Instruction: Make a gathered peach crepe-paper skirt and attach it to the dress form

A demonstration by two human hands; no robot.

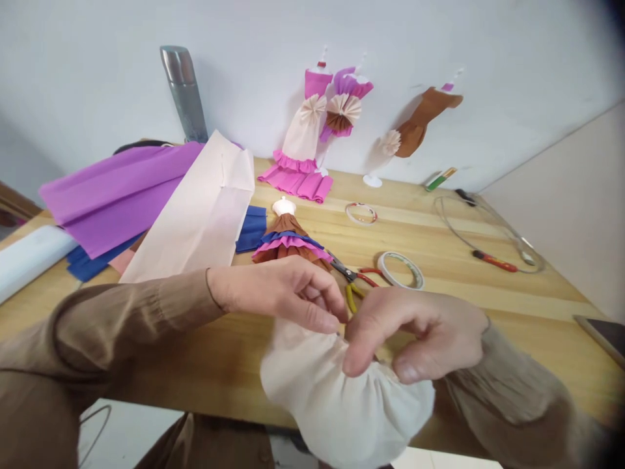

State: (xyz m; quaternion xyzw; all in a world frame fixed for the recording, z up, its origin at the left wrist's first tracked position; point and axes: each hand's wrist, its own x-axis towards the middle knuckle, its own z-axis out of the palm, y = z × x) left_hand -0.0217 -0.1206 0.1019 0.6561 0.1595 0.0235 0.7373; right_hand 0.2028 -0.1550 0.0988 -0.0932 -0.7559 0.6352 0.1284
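Observation:
A cream piece of crepe paper (346, 404), puffed out and pleated, hangs over the table's front edge below my hands. My left hand (288, 293) is closed at its upper left edge, thumb pressed toward the curled fingers. Along the gathered top edge my right hand (415, 332) pinches the paper between thumb and fingers. The bunched edge itself is partly hidden by both hands. Just beyond them lies a small doll dress form (288, 231) in a brown, blue and pink ruffled skirt. Pliers (346, 270) with red handles lie beside the skirt, near a yellow handle.
Purple paper (127, 182) and a long cream sheet (195, 215) are piled at left, near a flask (183, 91). Dressed mini mannequins (312, 124) stand by the wall. A tape roll (400, 270), a bracelet-like ring (361, 213) and a cable (454, 228) lie to the right.

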